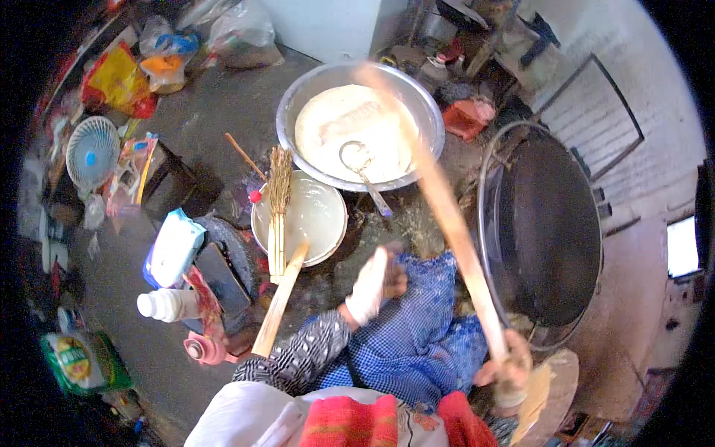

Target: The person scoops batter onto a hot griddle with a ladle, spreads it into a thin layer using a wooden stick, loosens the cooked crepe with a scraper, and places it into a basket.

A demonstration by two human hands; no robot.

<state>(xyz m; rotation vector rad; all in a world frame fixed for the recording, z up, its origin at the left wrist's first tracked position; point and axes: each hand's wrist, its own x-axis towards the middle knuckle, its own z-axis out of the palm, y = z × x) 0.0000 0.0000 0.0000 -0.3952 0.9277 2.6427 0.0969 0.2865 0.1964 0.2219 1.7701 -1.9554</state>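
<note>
My right hand is closed around the lower end of a long flat wooden stick. The stick slants up to the left across the right side of a big metal basin, its far end smeared by motion. Pale batter or flour paste fills the basin, and a metal ladle rests in it. Over my blue checked apron, my left hand has its fingers curled in, with a white covering on its back and wrist. I see nothing in it.
A white bucket bears a straw brush and a wooden slat. At right stands a large dark round pan with a metal rim. To the left are a wipes pack, a phone, a white bottle and a basket.
</note>
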